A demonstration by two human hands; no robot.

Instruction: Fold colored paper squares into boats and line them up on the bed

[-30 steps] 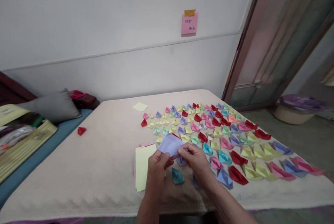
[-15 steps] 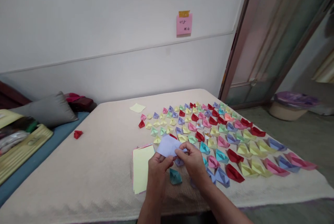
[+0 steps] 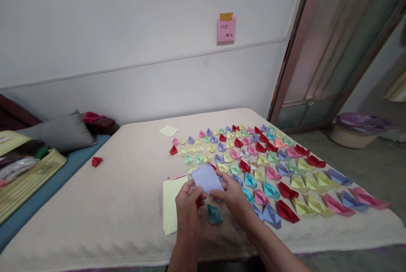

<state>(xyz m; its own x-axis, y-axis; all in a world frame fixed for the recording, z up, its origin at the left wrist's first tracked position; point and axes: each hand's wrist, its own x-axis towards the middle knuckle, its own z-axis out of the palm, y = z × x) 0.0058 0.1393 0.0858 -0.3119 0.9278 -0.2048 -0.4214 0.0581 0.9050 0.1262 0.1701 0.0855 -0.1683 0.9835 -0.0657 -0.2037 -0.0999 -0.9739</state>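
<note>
A lavender sheet of paper [image 3: 207, 178] is held up between both hands above the cloth-covered bed. My left hand [image 3: 190, 196] pinches its lower left edge, thumb on top. At its right edge, my right hand [image 3: 229, 188] grips it with the thumb in front and the fingers behind. Whether the paper is folded double I cannot tell. Just below the hands lies a teal folded paper boat [image 3: 215, 214]. To the left of my left hand rests a stack of paper [image 3: 171, 208] with a pale yellow sheet on top.
Rows of many-coloured paper boats [image 3: 260, 149] cover the right side of the bed [image 3: 133, 187]. A loose yellow sheet [image 3: 168, 130] lies near the wall, a red folded piece [image 3: 97, 161] at left. A grey pillow [image 3: 63, 132] and a lidded bin [image 3: 358, 130] stand beyond.
The lavender paper has turned to face me more squarely. My right hand has shifted from its lower front to its right edge, and the hands have moved slightly apart.
</note>
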